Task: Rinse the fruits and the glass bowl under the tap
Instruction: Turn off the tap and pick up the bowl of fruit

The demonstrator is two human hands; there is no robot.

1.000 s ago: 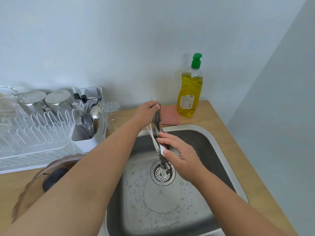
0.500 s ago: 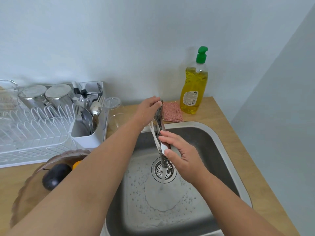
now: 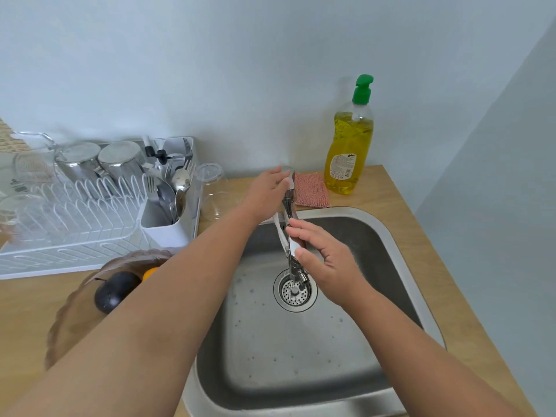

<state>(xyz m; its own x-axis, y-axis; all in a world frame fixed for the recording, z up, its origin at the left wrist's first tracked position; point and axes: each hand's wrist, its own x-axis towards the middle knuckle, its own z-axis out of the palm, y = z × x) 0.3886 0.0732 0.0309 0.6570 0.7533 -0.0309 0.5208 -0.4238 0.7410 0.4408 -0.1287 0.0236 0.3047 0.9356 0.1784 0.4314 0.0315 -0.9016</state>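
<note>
A brown glass bowl (image 3: pixel 70 314) stands on the wooden counter left of the sink, partly hidden by my left forearm. A dark plum (image 3: pixel 115 291) and a bit of an orange fruit (image 3: pixel 149 272) show inside it. The chrome tap (image 3: pixel 289 206) reaches out over the steel sink (image 3: pixel 400 245), and no stream runs from it. My left hand (image 3: pixel 266 188) holds the tap's handle at the top. My right hand (image 3: pixel 320 258) grips the spout lower down, thumb and fingers round it, above the drain strainer (image 3: pixel 294 291).
A white dish rack (image 3: pixel 69 224) with metal cups and a cutlery holder (image 3: pixel 167 218) sits at the back left. Beside it stands an upturned clear glass (image 3: pixel 212 191). A pink sponge cloth (image 3: pixel 311 191) and a yellow soap bottle (image 3: pixel 349 145) are behind the sink. A wall rises close on the right.
The water stream and the puddle round the drain have gone; only drops lie in the sink. Both hands stay on the tap. The view has tilted a little, showing more of the bowl.
</note>
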